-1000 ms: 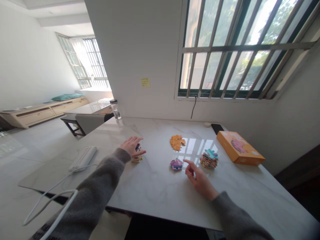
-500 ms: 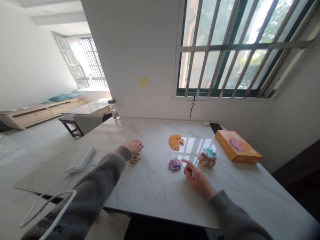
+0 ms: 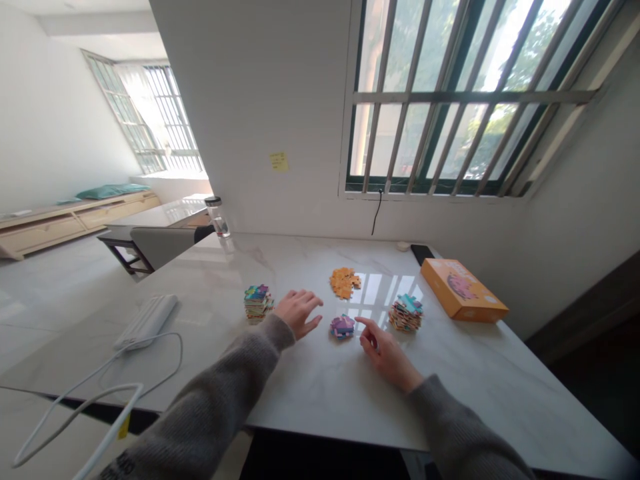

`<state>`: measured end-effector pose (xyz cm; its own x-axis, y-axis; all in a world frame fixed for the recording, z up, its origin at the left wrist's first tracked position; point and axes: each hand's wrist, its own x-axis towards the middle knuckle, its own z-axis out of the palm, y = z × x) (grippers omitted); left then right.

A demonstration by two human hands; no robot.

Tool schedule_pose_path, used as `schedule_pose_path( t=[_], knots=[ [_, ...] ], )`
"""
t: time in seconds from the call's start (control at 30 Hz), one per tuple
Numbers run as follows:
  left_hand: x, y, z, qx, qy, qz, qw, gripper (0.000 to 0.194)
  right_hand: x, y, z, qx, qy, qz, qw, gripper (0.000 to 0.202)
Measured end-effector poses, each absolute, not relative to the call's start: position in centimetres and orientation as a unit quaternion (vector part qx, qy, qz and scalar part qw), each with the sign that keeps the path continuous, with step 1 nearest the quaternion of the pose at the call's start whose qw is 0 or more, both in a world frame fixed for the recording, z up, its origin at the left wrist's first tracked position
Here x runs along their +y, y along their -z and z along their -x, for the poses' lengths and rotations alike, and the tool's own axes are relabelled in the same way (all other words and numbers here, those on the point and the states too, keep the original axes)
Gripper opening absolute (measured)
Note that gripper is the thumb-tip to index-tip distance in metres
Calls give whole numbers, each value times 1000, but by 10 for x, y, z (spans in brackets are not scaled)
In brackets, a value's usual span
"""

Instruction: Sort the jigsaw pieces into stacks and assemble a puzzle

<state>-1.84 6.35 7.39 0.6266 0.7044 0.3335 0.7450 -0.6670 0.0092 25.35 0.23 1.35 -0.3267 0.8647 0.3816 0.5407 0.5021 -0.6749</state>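
Observation:
My left hand (image 3: pixel 300 311) is over the table between a tall stack of puzzle pieces (image 3: pixel 258 304) and a small purple pile of puzzle pieces (image 3: pixel 342 327). Its thumb and fingers are apart, with nothing between them. To the right of the purple pile, my right hand (image 3: pixel 384 352) has its index finger stretched toward the pile's edge and the other fingers loosely bent. It holds nothing that I can see. Another stack of puzzle pieces (image 3: pixel 406 313), with blue on top, stands beyond the right hand. Orange puzzle pieces (image 3: pixel 345 283) lie in a flat heap behind the purple pile.
An orange box (image 3: pixel 463 291) lies at the right, beside a black phone (image 3: pixel 423 253). On the left are a white power strip (image 3: pixel 147 321) and its looping cable (image 3: pixel 114 417). A clear bottle (image 3: pixel 218 217) stands at the table's (image 3: pixel 320 387) back left.
My left hand has left the left stack and moved right toward the purple pile, its fingers spread. My right hand stays beside the purple pile. The whole view has shifted slightly.

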Motion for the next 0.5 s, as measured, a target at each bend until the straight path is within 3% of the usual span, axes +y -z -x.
schedule_pose_path(
  t=[0.23,0.37,0.5],
  knots=[
    [59,-20,-33,-415,208,885,-31,30,3,-11,-253,-784,-223,451,363,40],
    [61,-10,-36,-411,218,882,-78,29,3,-9,-253,-786,-223,451,360,41],
    [59,-11,-33,-407,244,878,-57,26,4,-8,-253,-787,-227,448,359,42]
  ],
)
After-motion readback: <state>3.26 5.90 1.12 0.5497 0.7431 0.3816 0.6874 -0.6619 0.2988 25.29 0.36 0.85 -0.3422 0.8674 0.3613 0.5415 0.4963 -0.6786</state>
